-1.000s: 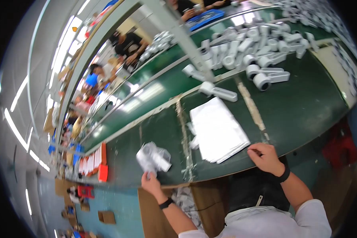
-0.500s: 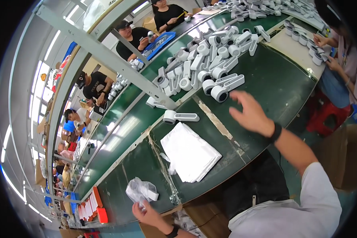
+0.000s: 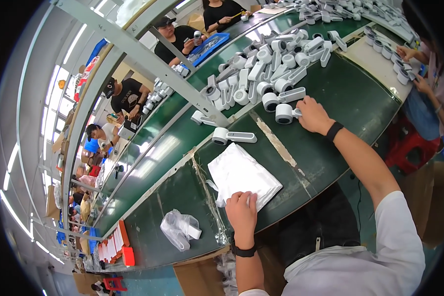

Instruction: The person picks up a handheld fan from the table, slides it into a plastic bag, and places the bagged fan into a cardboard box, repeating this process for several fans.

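Note:
My right hand [image 3: 314, 116] is closed around the handle of a grey-white handheld device with a round, dark-ended head [image 3: 283, 114], at the near edge of a large pile of similar devices [image 3: 261, 66]. My left hand [image 3: 241, 206] rests its fingertips on the near edge of a stack of flat white bags [image 3: 244, 172], fingers bent and a little apart. Just beyond the stack lies a single device [image 3: 234, 136] with a slotted handle. To the left, another device sits inside a clear plastic bag [image 3: 180, 230] on the green table.
A metal shelf post [image 3: 182, 91] rises beside the pile. Orange-red boxes [image 3: 114, 246] stand at the far left of the green table [image 3: 153, 217]. A person [image 3: 431, 84] works at the right beside a red stool [image 3: 410, 143]; several others sit across the table.
My left hand has left the bagged device and moved right onto the white bags. My right hand, open before, has taken hold of a device's handle at the pile.

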Demonstrator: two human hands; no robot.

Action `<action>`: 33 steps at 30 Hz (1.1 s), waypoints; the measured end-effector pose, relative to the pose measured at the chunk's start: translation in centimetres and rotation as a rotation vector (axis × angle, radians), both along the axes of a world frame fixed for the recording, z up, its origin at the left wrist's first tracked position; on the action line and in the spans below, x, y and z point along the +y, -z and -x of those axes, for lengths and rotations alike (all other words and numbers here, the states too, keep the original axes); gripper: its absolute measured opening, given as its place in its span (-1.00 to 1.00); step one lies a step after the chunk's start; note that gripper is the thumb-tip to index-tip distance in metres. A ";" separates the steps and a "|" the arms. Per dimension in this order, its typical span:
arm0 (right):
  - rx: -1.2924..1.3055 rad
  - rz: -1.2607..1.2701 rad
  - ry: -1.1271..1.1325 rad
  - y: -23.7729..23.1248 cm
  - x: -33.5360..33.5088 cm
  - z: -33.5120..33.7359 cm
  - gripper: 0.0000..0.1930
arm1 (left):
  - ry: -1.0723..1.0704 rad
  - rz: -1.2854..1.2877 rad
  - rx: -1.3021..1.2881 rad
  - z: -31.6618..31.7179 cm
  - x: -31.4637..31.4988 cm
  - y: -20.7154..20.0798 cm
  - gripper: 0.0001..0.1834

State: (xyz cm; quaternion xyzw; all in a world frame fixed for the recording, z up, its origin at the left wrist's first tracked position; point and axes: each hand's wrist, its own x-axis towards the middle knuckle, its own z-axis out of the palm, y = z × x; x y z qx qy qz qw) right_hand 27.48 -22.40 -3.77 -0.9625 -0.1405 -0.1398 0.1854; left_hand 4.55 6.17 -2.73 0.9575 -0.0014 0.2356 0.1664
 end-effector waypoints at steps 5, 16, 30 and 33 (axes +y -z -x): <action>0.074 -0.237 -0.068 -0.7 0.0 3.8 -0.71 | -0.013 0.025 0.035 -0.7 -0.1 -0.1 -0.88; 0.759 -1.319 -0.311 -3.3 5.1 16.9 -0.56 | -0.005 0.504 -0.157 0.2 -2.9 -2.1 -0.84; 0.471 -1.048 -0.103 -2.2 8.9 19.2 -0.48 | -0.019 1.314 -0.077 1.5 -3.4 -1.1 -0.81; 0.450 -1.037 -0.123 -2.3 8.3 19.1 -0.46 | -0.015 1.229 0.020 1.6 -4.3 -1.5 -0.76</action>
